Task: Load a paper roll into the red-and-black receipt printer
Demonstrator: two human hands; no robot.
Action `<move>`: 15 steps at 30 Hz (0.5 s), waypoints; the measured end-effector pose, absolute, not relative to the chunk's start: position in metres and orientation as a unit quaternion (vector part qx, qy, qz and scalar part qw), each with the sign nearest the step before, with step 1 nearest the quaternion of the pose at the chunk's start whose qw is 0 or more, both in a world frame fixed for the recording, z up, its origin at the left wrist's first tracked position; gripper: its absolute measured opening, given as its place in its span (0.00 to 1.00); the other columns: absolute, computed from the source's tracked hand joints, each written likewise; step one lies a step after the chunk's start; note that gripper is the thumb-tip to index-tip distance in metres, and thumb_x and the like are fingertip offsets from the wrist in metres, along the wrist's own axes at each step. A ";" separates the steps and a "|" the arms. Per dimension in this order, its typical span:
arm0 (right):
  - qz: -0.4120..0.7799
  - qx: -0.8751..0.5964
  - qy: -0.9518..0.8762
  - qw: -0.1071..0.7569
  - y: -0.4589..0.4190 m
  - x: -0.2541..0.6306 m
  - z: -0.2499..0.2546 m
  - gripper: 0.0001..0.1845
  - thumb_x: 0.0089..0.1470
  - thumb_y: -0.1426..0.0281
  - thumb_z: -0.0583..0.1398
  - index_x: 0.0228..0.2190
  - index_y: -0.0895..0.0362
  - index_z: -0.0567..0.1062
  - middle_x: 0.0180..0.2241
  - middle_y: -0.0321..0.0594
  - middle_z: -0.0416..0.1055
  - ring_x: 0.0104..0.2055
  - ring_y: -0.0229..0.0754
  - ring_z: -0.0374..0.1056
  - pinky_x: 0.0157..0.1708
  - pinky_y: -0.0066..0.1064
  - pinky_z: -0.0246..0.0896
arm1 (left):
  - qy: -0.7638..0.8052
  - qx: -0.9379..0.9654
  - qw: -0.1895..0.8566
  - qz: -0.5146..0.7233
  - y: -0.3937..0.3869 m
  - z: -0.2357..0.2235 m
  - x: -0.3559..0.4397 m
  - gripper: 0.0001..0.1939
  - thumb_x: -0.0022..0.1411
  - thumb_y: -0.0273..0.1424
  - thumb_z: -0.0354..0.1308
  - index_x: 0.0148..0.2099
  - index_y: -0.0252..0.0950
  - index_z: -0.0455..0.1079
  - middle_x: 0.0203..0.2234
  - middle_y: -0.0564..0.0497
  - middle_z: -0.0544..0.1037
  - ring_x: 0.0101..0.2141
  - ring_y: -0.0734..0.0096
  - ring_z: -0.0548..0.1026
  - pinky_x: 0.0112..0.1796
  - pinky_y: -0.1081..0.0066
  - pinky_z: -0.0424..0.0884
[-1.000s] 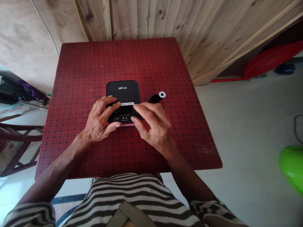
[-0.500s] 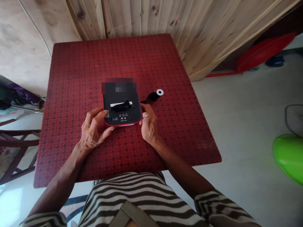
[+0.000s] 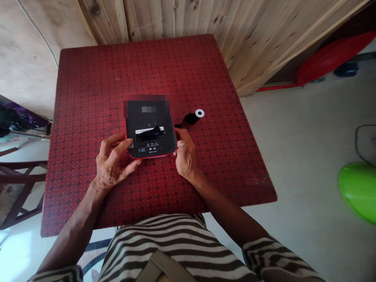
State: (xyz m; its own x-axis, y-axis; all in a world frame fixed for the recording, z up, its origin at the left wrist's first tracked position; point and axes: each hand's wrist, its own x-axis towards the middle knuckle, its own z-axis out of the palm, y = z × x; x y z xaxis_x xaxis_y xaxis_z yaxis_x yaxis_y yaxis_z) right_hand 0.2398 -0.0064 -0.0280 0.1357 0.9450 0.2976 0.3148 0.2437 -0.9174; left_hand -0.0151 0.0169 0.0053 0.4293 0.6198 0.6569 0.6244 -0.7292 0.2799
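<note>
A flat black device [image 3: 149, 129] with a red rim stands before me on the table, with small white symbols near its front edge. From a slot in its top sticks a crumpled strip of shiny black ribbon [image 3: 151, 133]. My left hand [image 3: 113, 158] holds the device's left front corner, with a fingertip on a small grey square piece [image 3: 129, 143] at its edge and the thumb near the front rim. My right hand [image 3: 185, 154] grips the right side, its fingers partly hidden behind it. Right of the device lies a black roll [image 3: 194, 116] with a white end.
The square table [image 3: 235, 164] has a red patterned cover. Behind it rises a wooden plank wall [image 3: 194, 17]. A wooden chair [image 3: 22, 186] stands at left. On the right floor is a bright green object [image 3: 358, 192], with a red round object [image 3: 335, 56] farther back.
The view has shifted slightly. Both hands keep their hold on the device, which appears tilted a little more flat toward me, with less of its front side showing.
</note>
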 end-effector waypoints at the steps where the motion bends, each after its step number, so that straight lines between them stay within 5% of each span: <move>1: 0.301 -0.536 -0.585 0.529 -0.006 0.240 -0.028 0.36 0.70 0.40 0.42 0.52 0.51 0.74 0.47 0.46 0.74 0.50 0.51 0.73 0.48 0.47 0.71 | -0.368 -0.845 0.005 -0.389 0.017 0.006 -0.015 0.33 0.64 0.45 0.70 0.66 0.43 0.67 0.54 0.43 0.75 0.49 0.60 0.79 0.47 0.61 0.82; 15: 0.291 -0.557 -0.610 0.482 -0.009 0.241 -0.027 0.37 0.71 0.40 0.37 0.56 0.50 0.70 0.51 0.48 0.72 0.50 0.50 0.73 0.49 0.46 0.72 | -0.384 -0.825 -0.058 -0.410 0.018 0.011 -0.009 0.29 0.61 0.49 0.72 0.58 0.42 0.71 0.48 0.45 0.75 0.47 0.60 0.78 0.45 0.59 0.80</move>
State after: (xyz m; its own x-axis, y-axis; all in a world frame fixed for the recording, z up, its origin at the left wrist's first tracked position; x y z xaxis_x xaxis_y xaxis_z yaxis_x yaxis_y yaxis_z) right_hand 0.2412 -0.0087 -0.0270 0.0865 0.9606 0.2641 0.3996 0.2094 -0.8924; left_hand -0.0086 0.0178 0.0115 0.3683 0.6810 0.6329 0.5859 -0.6986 0.4107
